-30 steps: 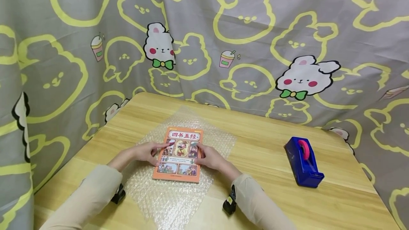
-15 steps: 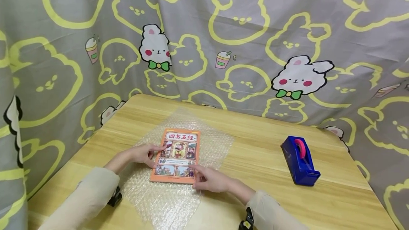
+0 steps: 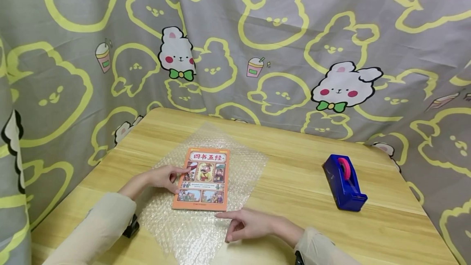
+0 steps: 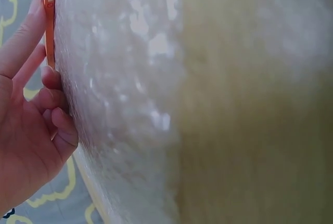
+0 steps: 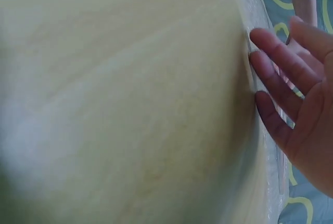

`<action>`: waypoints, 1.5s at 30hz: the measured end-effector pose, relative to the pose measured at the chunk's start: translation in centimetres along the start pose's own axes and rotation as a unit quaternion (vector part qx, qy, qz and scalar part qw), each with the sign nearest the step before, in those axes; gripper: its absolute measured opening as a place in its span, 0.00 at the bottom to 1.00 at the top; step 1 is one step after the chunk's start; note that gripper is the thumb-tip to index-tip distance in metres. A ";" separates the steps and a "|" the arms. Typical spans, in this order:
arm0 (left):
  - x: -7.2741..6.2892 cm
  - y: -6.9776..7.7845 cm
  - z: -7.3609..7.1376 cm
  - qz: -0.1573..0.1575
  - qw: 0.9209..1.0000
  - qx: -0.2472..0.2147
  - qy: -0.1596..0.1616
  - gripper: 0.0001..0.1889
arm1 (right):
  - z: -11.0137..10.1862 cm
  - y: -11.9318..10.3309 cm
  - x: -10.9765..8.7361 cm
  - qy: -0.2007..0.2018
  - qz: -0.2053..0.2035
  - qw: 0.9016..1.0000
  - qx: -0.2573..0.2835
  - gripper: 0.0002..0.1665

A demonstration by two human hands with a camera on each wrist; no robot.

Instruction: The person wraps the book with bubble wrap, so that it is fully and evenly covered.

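An orange comic-style book lies flat on a sheet of bubble wrap, near its middle. At the book's left edge my left hand holds it, one fingertip over the cover and another low on the side. In the left wrist view, the left hand has its lower fingers curled against the wrap beside the book. My right hand is off the book, its index finger pointing left just below the book's lower right corner. The right wrist view shows loosely bent fingers at the surface, holding nothing.
A blue tape dispenser with a pink roll stands on the right of the wooden table. A grey patterned curtain hangs behind and at both sides of the table.
My right hand has let go of the book's right side and moved down toward me, to the wrap's lower right edge. My left hand stays at the book's left edge.
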State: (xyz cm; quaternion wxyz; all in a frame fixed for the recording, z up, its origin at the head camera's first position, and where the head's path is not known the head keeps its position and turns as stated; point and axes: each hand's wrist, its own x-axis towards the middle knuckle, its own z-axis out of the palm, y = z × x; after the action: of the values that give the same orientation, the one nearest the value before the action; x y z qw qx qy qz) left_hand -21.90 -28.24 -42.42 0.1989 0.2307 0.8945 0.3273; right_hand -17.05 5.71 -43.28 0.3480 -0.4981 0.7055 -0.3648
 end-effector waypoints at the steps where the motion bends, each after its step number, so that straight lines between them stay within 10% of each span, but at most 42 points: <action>1: 0.0 0.0 0.0 -0.001 1.000 -0.001 0.000 0.40 | 0.1 0.0 0.0 -0.009 -0.006 1.000 -0.007 0.35; 7: -0.2 -0.1 -0.1 -0.005 1.000 0.005 0.001 0.40 | 0.3 -0.4 0.1 -0.027 -0.043 0.994 -0.097 0.35; 19: -0.7 -0.3 0.3 -0.003 1.000 0.021 0.009 0.40 | 0.7 -1.1 2.4 0.101 -0.086 0.978 -0.158 0.34; 29: -0.3 -0.7 0.5 0.009 1.000 0.021 0.009 0.38 | -1.0 -0.6 5.4 0.182 -0.015 0.959 -0.218 0.30; 45: -0.5 -1.0 0.0 0.017 0.998 -0.057 -0.015 0.28 | -2.6 0.4 8.1 0.159 0.068 0.963 -0.208 0.35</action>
State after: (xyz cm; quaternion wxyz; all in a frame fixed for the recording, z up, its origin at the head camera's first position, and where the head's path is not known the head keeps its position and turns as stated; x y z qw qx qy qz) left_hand -21.76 -29.16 -42.98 0.2197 0.2397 0.8671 0.3773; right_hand -21.57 -1.49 -43.36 0.1442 -0.4455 0.8443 -0.2604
